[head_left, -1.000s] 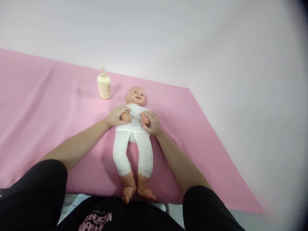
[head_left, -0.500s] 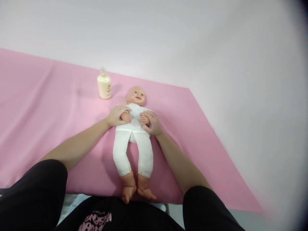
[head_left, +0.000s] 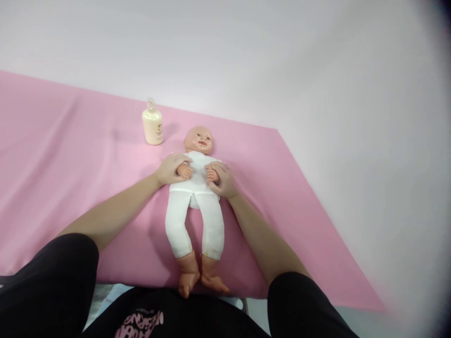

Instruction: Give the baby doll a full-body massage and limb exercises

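A baby doll (head_left: 195, 185) with a white cloth body lies on its back, its head away from me and its feet at the near edge. My left hand (head_left: 172, 168) is closed round the doll's arm on the left, just behind the small plastic hand. On the other side, my right hand (head_left: 224, 180) grips the doll's other arm in the same manner. Both doll hands rest over its chest and poke out between my thumbs and fingers. Parts of the doll's arms are hidden under my hands.
Pink cloth (head_left: 260, 155) covers the table under the doll, with folds at the left. A pump bottle (head_left: 152, 126) of pale yellow liquid stands upright beyond my left hand, near the doll's head. A white wall or surface (head_left: 225, 56) borders the far and right edges.
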A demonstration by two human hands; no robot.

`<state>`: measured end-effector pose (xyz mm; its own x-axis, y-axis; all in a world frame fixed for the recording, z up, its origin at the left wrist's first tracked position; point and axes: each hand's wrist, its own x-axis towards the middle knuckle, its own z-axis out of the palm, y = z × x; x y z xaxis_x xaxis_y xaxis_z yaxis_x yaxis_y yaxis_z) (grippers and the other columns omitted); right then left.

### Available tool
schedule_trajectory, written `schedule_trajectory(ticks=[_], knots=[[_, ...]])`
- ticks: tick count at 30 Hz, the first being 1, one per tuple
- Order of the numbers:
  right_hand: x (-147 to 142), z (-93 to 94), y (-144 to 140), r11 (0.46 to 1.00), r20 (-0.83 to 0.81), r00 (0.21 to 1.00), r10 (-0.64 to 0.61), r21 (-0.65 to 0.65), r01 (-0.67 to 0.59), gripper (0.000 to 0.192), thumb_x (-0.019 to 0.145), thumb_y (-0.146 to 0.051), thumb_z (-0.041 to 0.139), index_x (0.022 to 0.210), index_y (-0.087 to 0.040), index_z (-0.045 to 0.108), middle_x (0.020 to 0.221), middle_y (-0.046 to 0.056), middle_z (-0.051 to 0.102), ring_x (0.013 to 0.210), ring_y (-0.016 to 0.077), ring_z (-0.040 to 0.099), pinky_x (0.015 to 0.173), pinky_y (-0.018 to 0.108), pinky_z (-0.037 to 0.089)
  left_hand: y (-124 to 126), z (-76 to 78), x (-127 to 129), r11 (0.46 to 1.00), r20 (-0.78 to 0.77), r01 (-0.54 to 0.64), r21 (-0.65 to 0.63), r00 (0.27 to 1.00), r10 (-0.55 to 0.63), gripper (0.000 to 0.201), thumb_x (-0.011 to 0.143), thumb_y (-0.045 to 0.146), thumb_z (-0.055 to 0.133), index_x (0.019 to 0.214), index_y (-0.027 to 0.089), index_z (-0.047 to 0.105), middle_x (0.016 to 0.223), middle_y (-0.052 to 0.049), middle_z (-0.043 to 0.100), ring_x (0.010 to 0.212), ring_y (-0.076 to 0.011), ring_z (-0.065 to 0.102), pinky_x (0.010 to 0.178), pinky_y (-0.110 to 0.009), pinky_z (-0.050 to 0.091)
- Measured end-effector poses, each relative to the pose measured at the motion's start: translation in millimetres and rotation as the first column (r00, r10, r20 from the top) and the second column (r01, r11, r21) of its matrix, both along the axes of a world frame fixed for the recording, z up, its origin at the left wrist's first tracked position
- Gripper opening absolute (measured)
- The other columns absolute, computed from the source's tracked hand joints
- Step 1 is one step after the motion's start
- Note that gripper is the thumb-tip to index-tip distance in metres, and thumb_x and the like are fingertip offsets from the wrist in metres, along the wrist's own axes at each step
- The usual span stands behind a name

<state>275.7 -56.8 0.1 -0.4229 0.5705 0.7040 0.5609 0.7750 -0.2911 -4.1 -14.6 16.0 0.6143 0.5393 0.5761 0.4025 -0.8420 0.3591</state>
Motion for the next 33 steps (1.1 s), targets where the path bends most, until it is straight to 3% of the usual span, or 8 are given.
schedule_trajectory(ticks=[9,15,33], knots=[[-1.0,0.4,-0.6,1.0,-0.016,1.0,0.012,0.012,-0.011,0.04,0.081,-0.037,0.063,0.118,-0.022,0.064,0.114,0.014,0.072,0.108,0.0342,0.067,0.097,0.055,0.055,-0.3,0.2,0.5,0.999,0.02,0.009,0.032,1.0,-0.01,0.046,0.084,0.049,0.069,0.118,0.018,0.063,0.11,-0.012,0.074,0.108,-0.0304,0.068,0.099,-0.045,0.051],[-0.4,2.0,-1.6,1.0,-0.003,1.0,0.001,-0.027,-0.001,0.041,0.08,-0.037,0.063,0.118,-0.022,0.065,0.115,0.014,0.071,0.11,0.0341,0.067,0.099,0.055,0.055,-0.9,1.1,0.2,1.0,-0.009,-0.018,-0.003,1.0,0.018,0.046,0.084,0.049,0.069,0.118,0.019,0.063,0.11,-0.011,0.073,0.109,-0.0299,0.068,0.101,-0.045,0.05],[-1.6,1.3,-1.6,1.0,0.0,1.0,-0.014,0.024,0.014,0.04,0.081,-0.038,0.063,0.118,-0.022,0.065,0.112,0.014,0.072,0.107,0.033,0.068,0.097,0.053,0.057,-2.2,2.5,0.6,0.999,-0.011,-0.02,-0.027,1.0,0.019,0.048,0.082,0.05,0.07,0.118,0.019,0.063,0.111,-0.012,0.074,0.108,-0.0302,0.068,0.101,-0.045,0.051]])
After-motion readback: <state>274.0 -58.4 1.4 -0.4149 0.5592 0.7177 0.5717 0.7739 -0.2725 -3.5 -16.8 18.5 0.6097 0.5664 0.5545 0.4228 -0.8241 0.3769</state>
